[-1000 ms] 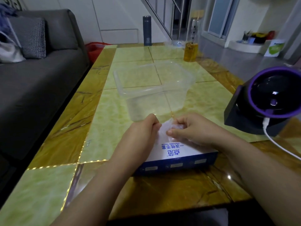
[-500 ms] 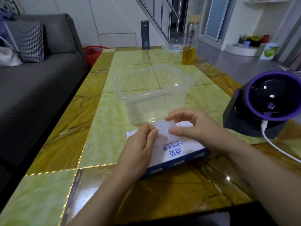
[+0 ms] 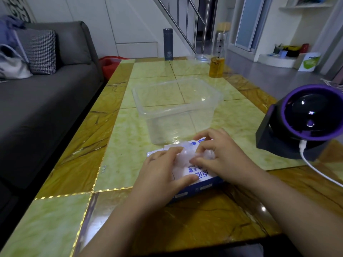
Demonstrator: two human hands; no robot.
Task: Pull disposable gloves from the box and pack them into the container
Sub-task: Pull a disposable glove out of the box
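The fingers (image 3: 205,145) of the right hand (image 3: 225,154) are curled, with thumb and forefinger pinching a crumpled clear glove (image 3: 182,158) at the opening in the top of the box (image 3: 201,176). The left hand (image 3: 163,171) lies over the box's left part. Its fingers (image 3: 173,152) are nearly straight, their tips resting on the glove, and its thumb lies along the box's near top edge. The glove sits bunched on the box top between the two hands.

The box is white on top with blue sides and lies flat on the surface (image 3: 118,145). Just beyond the box stands the clear open container (image 3: 141,101). Right of the box is a black and purple device (image 3: 306,123) with a white cable (image 3: 315,169). Far beyond the box stand an amber bottle (image 3: 216,67) and a dark flask (image 3: 168,44). Left of the box, off the surface, is a grey sofa (image 3: 46,108).
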